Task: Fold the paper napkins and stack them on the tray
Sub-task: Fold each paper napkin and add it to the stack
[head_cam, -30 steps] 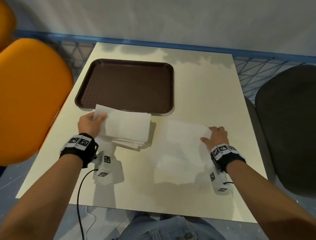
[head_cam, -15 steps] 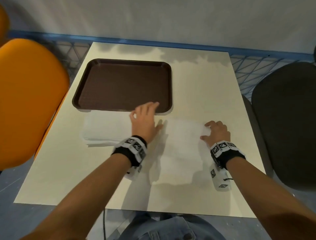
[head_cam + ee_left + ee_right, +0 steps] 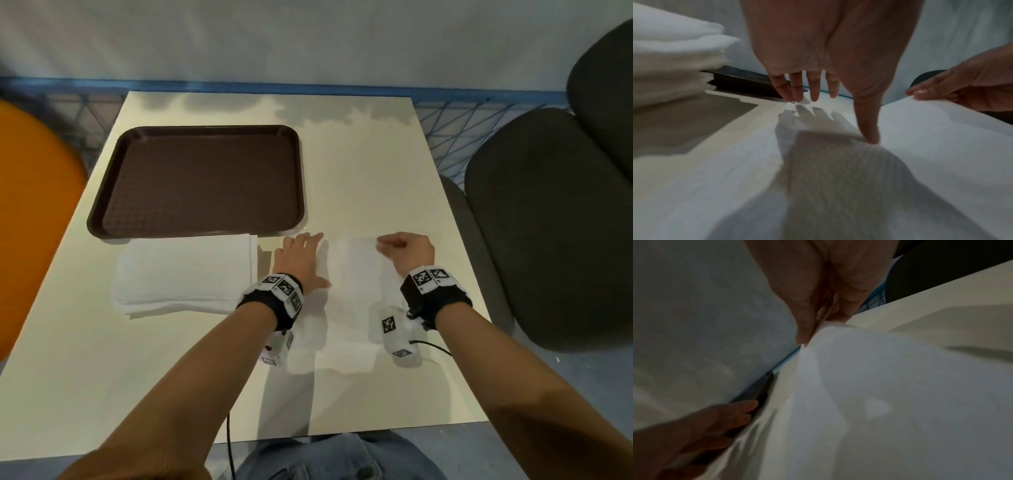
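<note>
A single white napkin (image 3: 352, 284) lies spread on the cream table (image 3: 359, 164) in front of me. My left hand (image 3: 301, 255) lies flat on its left edge with straight fingers (image 3: 797, 91) and its thumb pressed onto the paper. My right hand (image 3: 406, 248) pinches the napkin's far right corner (image 3: 818, 331) and lifts it a little off the table. A stack of white napkins (image 3: 186, 272) sits left of my left hand, just below the brown tray (image 3: 197, 181). Nothing lies on the tray.
An orange chair (image 3: 30, 212) stands at the table's left side. Dark grey chairs (image 3: 548, 222) stand at its right. A blue mesh rail (image 3: 462, 113) runs behind the table under a pale wall. The table's near edge is by my lap.
My left hand has left the napkin stack and moved right onto the single napkin's left edge. My right hand has moved left with the far right corner, raising it.
</note>
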A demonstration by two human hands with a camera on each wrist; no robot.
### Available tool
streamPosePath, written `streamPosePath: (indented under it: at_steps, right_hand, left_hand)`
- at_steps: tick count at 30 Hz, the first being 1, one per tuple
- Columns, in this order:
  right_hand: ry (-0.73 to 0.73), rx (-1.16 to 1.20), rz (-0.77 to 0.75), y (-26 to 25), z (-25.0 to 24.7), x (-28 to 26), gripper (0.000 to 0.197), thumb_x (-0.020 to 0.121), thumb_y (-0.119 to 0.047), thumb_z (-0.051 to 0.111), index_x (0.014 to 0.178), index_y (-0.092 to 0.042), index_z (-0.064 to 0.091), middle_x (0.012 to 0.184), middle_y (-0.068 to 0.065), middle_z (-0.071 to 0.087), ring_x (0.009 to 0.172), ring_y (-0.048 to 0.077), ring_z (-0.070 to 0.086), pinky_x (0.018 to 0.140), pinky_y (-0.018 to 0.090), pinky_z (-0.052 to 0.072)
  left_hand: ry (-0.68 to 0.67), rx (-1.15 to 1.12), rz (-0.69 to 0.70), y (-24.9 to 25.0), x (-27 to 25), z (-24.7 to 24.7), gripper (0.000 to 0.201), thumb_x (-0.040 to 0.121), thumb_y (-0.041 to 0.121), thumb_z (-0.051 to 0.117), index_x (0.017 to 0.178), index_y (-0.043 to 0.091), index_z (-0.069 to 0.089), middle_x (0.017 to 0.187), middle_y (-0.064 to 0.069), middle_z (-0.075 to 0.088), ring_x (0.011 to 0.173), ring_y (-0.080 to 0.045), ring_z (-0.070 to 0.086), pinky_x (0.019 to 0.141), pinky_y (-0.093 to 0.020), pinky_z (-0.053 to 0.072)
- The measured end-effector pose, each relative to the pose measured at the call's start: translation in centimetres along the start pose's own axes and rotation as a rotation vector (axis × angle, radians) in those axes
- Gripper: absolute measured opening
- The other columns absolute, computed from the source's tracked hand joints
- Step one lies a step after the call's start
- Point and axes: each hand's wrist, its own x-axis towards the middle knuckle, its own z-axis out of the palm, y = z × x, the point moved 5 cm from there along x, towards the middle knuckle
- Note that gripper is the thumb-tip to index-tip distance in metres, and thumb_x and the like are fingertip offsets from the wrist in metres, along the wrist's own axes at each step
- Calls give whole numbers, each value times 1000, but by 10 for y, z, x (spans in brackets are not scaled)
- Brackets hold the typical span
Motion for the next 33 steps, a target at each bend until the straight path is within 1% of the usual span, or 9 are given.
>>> streamPosePath:
  at_steps: [3,8,11,14,16,18,23,29,33]
  right_hand:
    - [-139,-22,-226,-35,2,-6,9,79,-7,71,87,-11,73,92,6,69,72,-1,56,67,0,39]
    - [-359,84,-417,-82,2,-16,27,75,5,70,83,-20,69,91,-4,61,76,10,58,79,20,50]
    - [-327,186,-380,-91,-5,-17,47,74,1,74,109,-27,60,111,-2,58,76,8,56,73,15,49]
    - [-327,-32,-295,-82,-6,-11,63,71,-19,80,126,-24,49,113,-7,55,90,12,57,83,23,49]
    - [-376,-179,-277,-75,-3,-11,37,77,-24,75,110,-14,62,101,1,65,91,22,60,87,37,50]
    - [-354,-177,-302,-75,-6,-11,21,85,-22,67,94,-4,67,86,10,67,81,27,60,81,36,50]
    - [-102,128,-272,-74,-30,0,24,90,-24,60,101,-3,63,102,10,67,95,21,60,93,36,46]
    - [-61,337,-209,-66,-29,-6,3,90,-18,61,91,-16,63,89,5,67,82,19,64,84,37,52]
    - [-125,415,-131,-53,-23,-10,23,82,-1,67,103,-11,63,91,2,69,72,5,67,74,24,55]
  left_hand:
    - [62,-111,81,9,3,-13,104,67,57,75,149,37,14,158,3,13,143,-24,10,112,-49,16]
    - [-10,-165,164,31,5,-43,81,72,60,69,141,33,36,146,2,40,138,-23,26,107,-47,20]
    - [-38,-377,162,32,6,-55,36,79,53,67,99,23,61,94,7,64,96,-17,56,96,-42,38]
    - [-31,-604,179,30,2,-62,28,78,41,74,72,20,56,65,8,53,63,-10,50,68,-30,40]
    - [-6,-691,173,28,-2,-68,26,76,33,78,82,16,59,71,6,58,66,-11,54,64,-24,43]
    - [42,-698,136,20,-3,-73,33,72,32,81,92,18,59,81,7,62,73,-9,59,63,-17,45]
    - [70,-895,-35,-13,-12,-65,38,69,29,83,101,17,67,92,2,68,82,-13,65,73,-24,53]
    - [173,-1483,-151,-15,-25,-54,31,82,7,70,112,0,63,85,-1,71,73,-12,69,70,-26,57]
    - [102,-1572,-94,-12,-32,-52,29,89,-2,57,118,-3,57,91,-4,69,70,-9,70,68,-24,58]
